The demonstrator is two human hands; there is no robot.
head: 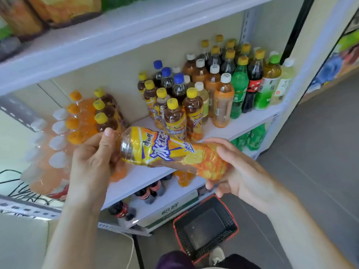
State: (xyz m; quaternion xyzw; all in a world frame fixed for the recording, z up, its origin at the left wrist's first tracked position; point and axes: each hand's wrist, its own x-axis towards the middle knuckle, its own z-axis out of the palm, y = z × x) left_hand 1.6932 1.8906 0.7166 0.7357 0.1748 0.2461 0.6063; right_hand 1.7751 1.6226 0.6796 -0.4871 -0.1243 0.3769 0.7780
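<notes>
A plastic iced-tea bottle with a yellow and orange label lies sideways in front of me, held by both hands. My left hand grips its neck end, fingers curled round it and thumb up. My right hand cups the base end from the right and below, fingers wrapped round it. The bottle hovers in front of the white shelf, above the floor.
The shelf carries several upright bottles: yellow-capped tea, cola, green soda and shrink-wrapped orange drinks at the left. A black basket with a red rim stands on the grey floor below. Lower shelves hold more bottles and a carton.
</notes>
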